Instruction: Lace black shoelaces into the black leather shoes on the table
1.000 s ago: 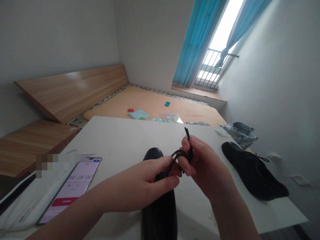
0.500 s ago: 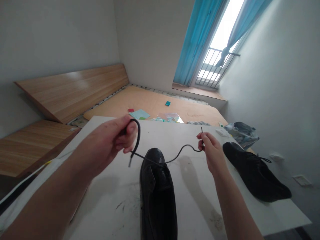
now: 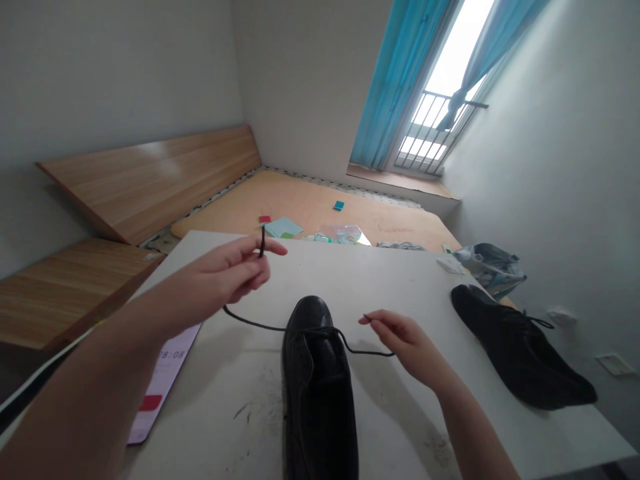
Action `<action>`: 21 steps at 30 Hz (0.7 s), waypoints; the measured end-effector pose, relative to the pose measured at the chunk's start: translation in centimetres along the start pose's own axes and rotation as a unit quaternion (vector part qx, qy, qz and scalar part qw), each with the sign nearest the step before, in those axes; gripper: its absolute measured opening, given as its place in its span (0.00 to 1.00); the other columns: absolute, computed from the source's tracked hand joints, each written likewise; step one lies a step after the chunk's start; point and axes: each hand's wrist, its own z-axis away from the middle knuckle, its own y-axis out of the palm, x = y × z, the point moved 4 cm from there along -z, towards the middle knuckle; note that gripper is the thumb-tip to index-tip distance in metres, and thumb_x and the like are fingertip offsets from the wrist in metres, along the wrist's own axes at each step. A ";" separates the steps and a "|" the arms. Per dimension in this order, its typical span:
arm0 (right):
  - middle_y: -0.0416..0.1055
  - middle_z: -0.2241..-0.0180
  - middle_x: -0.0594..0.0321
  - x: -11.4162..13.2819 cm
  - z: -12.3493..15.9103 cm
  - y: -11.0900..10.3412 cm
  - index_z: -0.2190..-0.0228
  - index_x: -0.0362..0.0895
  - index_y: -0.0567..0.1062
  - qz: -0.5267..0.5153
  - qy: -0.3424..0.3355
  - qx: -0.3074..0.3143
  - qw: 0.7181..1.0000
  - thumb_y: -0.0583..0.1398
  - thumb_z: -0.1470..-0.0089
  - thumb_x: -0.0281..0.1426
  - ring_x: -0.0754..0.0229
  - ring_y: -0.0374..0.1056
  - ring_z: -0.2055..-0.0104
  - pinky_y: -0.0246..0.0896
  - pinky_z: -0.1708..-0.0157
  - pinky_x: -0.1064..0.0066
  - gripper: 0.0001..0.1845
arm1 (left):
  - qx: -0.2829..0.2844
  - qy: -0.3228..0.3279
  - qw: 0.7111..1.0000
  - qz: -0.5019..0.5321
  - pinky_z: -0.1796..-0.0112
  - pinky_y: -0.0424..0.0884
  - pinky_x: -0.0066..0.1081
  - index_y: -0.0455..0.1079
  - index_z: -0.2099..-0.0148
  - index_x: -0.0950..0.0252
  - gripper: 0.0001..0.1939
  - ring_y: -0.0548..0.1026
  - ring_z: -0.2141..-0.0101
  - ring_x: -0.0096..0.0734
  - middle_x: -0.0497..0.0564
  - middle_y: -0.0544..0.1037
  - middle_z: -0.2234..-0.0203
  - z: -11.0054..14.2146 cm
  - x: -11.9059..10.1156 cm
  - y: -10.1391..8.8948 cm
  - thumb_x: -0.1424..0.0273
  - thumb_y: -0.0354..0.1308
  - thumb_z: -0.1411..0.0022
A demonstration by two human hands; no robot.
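Observation:
A black leather shoe (image 3: 313, 313) stands on the white table, toe pointing away from me. Its black shoelace (image 3: 263, 326) crosses the front of the lacing area, with one end running out to each side. Left of the shoe and above the table, my left hand (image 3: 240, 270) pinches one lace end, whose tip sticks up between the fingers. On the other side, my right hand (image 3: 403, 340) is closed on the opposite end, the tip just showing at the fingertips. That side of the lace sags in a curve between shoe and hand.
A second black shoe (image 3: 520, 347), laced with a bow, lies at the table's right side. A phone (image 3: 165, 380) with a lit screen is partly behind my left forearm. Beyond the white table (image 3: 330, 267) are a plastic bag (image 3: 490, 267) and small packets on a bed board (image 3: 295, 193).
My right hand has come down and left, closer to the shoe. My left hand has shifted slightly left and turned, and the lace lies lower over the shoe. The phone has come into view.

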 end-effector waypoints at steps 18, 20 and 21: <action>0.79 0.68 0.61 1.2 1.1 4.4 0.66 0.45 0.79 0.227 -0.041 0.065 0.971 0.58 0.40 0.27 0.57 0.73 0.67 0.61 0.67 0.70 0.09 | 0.133 0.073 0.938 -0.311 0.62 0.68 0.33 0.80 0.60 0.55 0.09 0.74 0.62 0.35 0.48 0.71 0.61 -0.1 1.8 11.0 0.66 0.58 0.40; 0.80 0.69 0.62 1.0 1.1 4.5 0.66 0.46 0.80 0.222 -0.035 0.065 0.972 0.58 0.41 0.27 0.57 0.73 0.68 0.61 0.68 0.70 0.09 | 0.117 0.070 0.938 -0.318 0.62 0.68 0.34 0.80 0.62 0.56 0.09 0.74 0.61 0.36 0.49 0.72 0.61 -0.1 1.7 11.5 0.67 0.58 0.40; 0.80 0.70 0.62 1.0 1.1 4.6 0.66 0.46 0.80 0.221 -0.035 0.065 0.973 0.58 0.41 0.27 0.57 0.74 0.69 0.61 0.68 0.70 0.10 | 0.111 0.070 0.938 -0.320 0.62 0.68 0.34 0.80 0.63 0.57 0.09 0.74 0.61 0.37 0.50 0.72 0.62 -0.1 1.7 11.8 0.68 0.58 0.41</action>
